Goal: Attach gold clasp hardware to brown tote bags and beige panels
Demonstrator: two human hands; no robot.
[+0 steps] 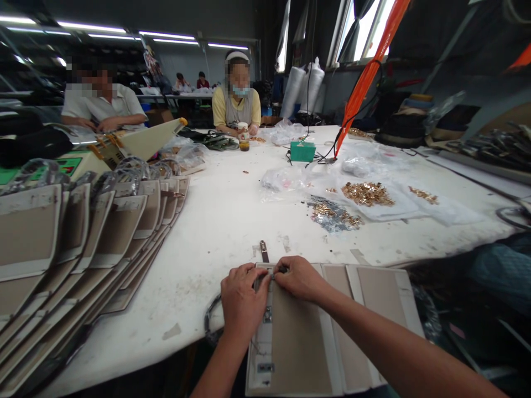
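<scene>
A beige bag panel (301, 354) with pale edging lies over the table's front edge, tilted toward me. My left hand (244, 298) is closed at its upper left corner, thumb and forefinger pressed near the rim. Beside it my right hand (299, 277) pinches at the same spot; what sits between its fingertips is small and mostly hidden. Down the panel's left strip are a small metal plate (267, 315) and a lower metal plate (265, 367). A dark strap with a metal fitting (264, 251) sticks out beyond the top edge. A plastic-wrapped handle (212, 319) shows at the left.
Similar bag panels (124, 232) stand stacked at the left of the white table (215, 221). Gold metal parts (368, 193) lie heaped on plastic to the right, near grey and gold pieces (334, 214). A green box (302, 151) stands farther back. Co-workers sit across the table.
</scene>
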